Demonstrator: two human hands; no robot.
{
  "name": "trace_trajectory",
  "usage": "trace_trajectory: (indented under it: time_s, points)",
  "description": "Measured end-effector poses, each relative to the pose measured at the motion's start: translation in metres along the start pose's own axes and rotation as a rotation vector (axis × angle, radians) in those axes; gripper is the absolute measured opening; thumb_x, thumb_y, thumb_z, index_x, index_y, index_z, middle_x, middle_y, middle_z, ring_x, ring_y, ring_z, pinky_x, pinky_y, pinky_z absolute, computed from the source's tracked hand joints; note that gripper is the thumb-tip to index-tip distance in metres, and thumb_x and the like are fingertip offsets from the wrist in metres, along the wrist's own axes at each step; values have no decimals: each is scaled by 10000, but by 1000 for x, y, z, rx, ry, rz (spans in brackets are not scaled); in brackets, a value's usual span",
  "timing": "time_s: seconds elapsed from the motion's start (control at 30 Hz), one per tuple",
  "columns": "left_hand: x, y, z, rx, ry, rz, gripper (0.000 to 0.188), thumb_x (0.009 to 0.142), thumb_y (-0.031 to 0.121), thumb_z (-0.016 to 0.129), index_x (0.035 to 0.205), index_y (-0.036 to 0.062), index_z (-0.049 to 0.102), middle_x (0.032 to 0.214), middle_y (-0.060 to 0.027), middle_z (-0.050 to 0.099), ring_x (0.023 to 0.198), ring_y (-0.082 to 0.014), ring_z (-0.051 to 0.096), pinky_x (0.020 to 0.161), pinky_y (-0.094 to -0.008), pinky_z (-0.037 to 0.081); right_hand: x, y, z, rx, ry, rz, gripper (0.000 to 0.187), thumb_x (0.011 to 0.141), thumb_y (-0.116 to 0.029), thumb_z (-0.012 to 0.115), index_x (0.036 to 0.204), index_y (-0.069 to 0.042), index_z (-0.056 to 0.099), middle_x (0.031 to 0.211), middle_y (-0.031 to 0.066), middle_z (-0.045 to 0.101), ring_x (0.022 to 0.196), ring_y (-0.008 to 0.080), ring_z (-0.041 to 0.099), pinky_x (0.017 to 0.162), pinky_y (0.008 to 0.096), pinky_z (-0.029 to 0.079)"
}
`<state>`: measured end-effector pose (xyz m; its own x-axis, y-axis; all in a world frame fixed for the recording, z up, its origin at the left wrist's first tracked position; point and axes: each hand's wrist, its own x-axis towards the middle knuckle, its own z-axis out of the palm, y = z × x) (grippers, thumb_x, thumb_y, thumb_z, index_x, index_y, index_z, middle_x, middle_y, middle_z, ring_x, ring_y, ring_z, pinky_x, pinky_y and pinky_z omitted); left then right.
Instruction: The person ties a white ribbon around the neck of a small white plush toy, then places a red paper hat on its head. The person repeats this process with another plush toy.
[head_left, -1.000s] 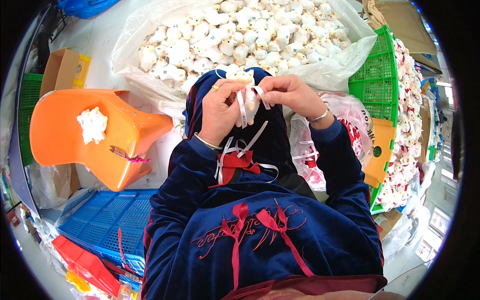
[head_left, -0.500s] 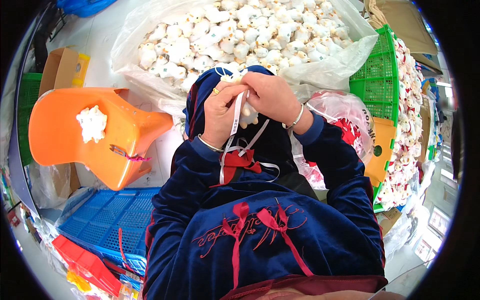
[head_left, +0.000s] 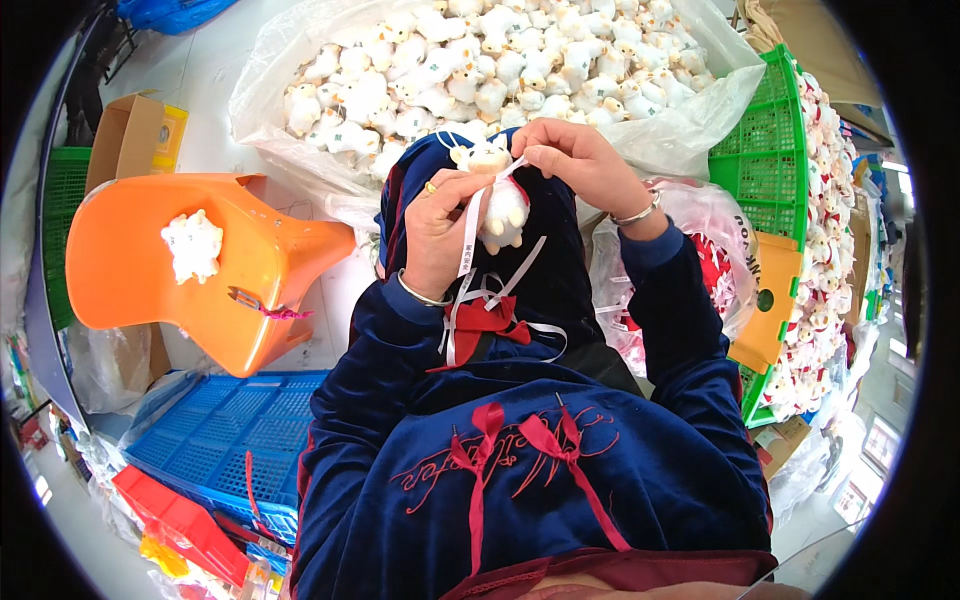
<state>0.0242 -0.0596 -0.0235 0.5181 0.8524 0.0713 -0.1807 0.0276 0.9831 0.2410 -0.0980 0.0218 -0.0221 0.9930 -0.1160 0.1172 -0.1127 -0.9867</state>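
My left hand (head_left: pixel 438 232), its fingers closed, holds a small white plush animal (head_left: pixel 503 212) above my lap by its side. The toy's face is turned up, and a bit of red cloth shows along its right edge. A white printed ribbon (head_left: pixel 469 245) hangs down from the left fingers. Thumb and forefinger of my right hand (head_left: pixel 588 168) pinch a white ribbon stretched at the toy's neck, to the upper right. On my lap lie red cloth pieces (head_left: pixel 487 322) with white ribbons attached.
Ahead lies a big clear plastic bag (head_left: pixel 690 135) full of white plush toys. An orange chair (head_left: pixel 120 250) at left bears one plush toy (head_left: pixel 192 246) and small snips (head_left: pixel 245 298). Right are a bag of red pieces (head_left: pixel 720 255) and a green crate (head_left: pixel 752 150). A blue crate (head_left: pixel 225 425) stands lower left.
My right hand has moved right and up, away from my left, drawing the ribbon out. The toy's face and body, covered by the hands before, now show.
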Motion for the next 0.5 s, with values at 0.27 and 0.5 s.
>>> trace_trajectory:
  time_s: [0.27, 0.5]
  points:
    - [2, -6, -11, 270, -26, 205, 59, 973, 23, 649, 1005, -1, 692, 983, -47, 631, 728, -76, 584, 656, -202, 491, -5, 15, 26, 576, 1, 34, 153, 1055, -170, 506, 965, -51, 541, 909, 25, 568, 713, 60, 456, 607, 203, 386]
    - [-3, -8, -23, 168, -9, -45, 117, 986, 71, 656, 1061, 4, 716, 922, -8, 653, 742, -56, 593, 683, -199, 486, -12, 22, 34, -13, 105, -65, 135, 1003, -114, 604, 930, -55, 508, 852, -22, 509, 727, 24, 440, 574, 190, 385]
